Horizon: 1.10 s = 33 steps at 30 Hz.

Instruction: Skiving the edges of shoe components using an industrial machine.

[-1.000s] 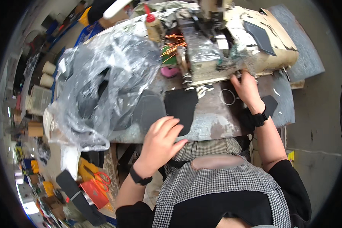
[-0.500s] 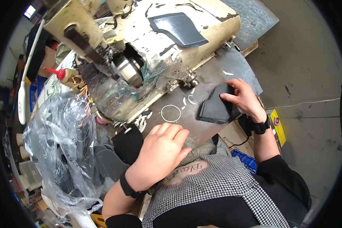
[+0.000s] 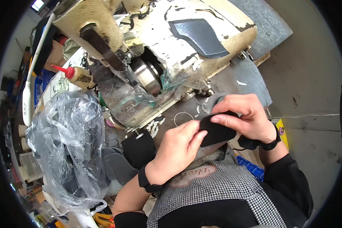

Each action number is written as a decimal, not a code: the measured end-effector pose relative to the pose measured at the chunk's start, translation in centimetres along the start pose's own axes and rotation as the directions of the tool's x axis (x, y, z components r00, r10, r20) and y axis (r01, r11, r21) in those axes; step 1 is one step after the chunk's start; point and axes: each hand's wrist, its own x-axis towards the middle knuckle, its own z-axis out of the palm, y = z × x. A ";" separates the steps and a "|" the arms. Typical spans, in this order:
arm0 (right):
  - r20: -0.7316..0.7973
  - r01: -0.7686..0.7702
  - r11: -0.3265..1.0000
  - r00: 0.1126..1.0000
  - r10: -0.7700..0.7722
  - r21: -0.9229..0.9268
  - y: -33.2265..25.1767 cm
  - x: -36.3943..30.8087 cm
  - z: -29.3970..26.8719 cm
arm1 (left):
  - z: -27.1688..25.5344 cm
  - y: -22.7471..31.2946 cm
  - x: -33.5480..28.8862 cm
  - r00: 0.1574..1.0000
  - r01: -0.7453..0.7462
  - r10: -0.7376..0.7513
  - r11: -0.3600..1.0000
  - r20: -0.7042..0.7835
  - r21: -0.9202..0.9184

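Between my two hands is a flat black cut piece (image 3: 219, 133), looking like leather or sheet material. Its left edge is pinched by the thumb and fingers of my left hand (image 3: 178, 144). My right hand (image 3: 247, 117) grips the upper right part, thumb on top. The piece is held just above the metal table's front edge, before my checked apron (image 3: 224, 182). What lies under my hands is mostly hidden. Beyond them stands a cream machine (image 3: 231, 32) with a shiny metal roller (image 3: 146, 76). One dark cut piece (image 3: 199, 38) rests on its top.
Left of the machine, a clear plastic bag (image 3: 68, 144) holds dark pieces. More dark pieces (image 3: 119, 165) lie beside it. A bottle with a red nozzle (image 3: 78, 75) stands behind the bag. White scraps (image 3: 154, 127) and a thin ring (image 3: 183, 118) lie on the metal table (image 3: 226, 81).
My right hand has lifted a black piece from the stack on the table and brought it left. My left hand has moved right and taken its edge. The view has shifted slightly.
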 end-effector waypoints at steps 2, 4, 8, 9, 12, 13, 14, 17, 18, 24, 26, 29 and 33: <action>-0.075 0.110 0.993 0.991 -0.113 -0.042 -0.4 1.8 1.1 | -1.4 0.3 -0.8 0.991 0.094 -0.100 0.993 -0.090 -0.066; -0.166 0.058 0.987 0.983 -0.082 -0.147 -1.3 2.9 1.6 | -3.1 0.1 -2.4 0.969 0.164 -0.195 0.966 -0.150 -0.197; 0.049 0.612 0.689 0.760 -0.648 -0.388 0.6 5.5 3.8 | -5.8 0.2 -4.0 0.908 0.247 -0.378 0.832 -0.181 -0.498; 0.085 0.663 0.638 0.716 -0.693 -0.393 0.8 6.0 4.5 | -6.2 0.4 -4.1 0.889 0.257 -0.411 0.812 -0.201 -0.524; 0.128 0.734 0.551 0.639 -0.759 -0.397 0.5 7.3 5.7 | -7.7 0.2 -4.9 0.863 0.260 -0.430 0.828 -0.264 -0.497; 0.120 0.728 0.544 0.637 -0.761 -0.418 0.6 7.6 6.0 | -8.0 0.2 -4.8 0.847 0.237 -0.451 0.795 -0.283 -0.558; 0.111 0.720 0.537 0.637 -0.763 -0.440 0.6 8.0 6.3 | -8.3 0.3 -4.7 0.830 0.211 -0.471 0.760 -0.298 -0.615; 0.079 0.717 0.555 0.639 -0.765 -0.422 1.1 8.1 7.1 | -9.1 -0.7 -4.5 0.837 0.205 -0.465 0.755 -0.289 -0.623; 0.062 0.710 0.575 0.649 -0.758 -0.406 1.2 8.1 7.2 | -9.4 -1.1 -4.4 0.856 0.211 -0.441 0.772 -0.268 -0.600; 0.030 0.674 0.636 0.694 -0.719 -0.376 0.5 9.3 7.7 | -9.8 -0.1 -3.5 0.816 0.205 -0.501 0.715 -0.287 -0.668; 0.013 0.644 0.663 0.720 -0.693 -0.382 0.6 9.1 7.3 | -9.7 -1.0 -3.5 0.831 0.221 -0.489 0.728 -0.265 -0.649; -0.006 0.647 0.657 0.711 -0.703 -0.387 0.6 9.0 7.1 | -9.6 -1.5 -3.6 0.841 0.235 -0.481 0.738 -0.249 -0.632; -0.018 0.636 0.664 0.717 -0.697 -0.393 0.5 8.8 6.9 | -9.2 -0.6 -2.7 0.831 0.191 -0.482 0.716 -0.278 -0.672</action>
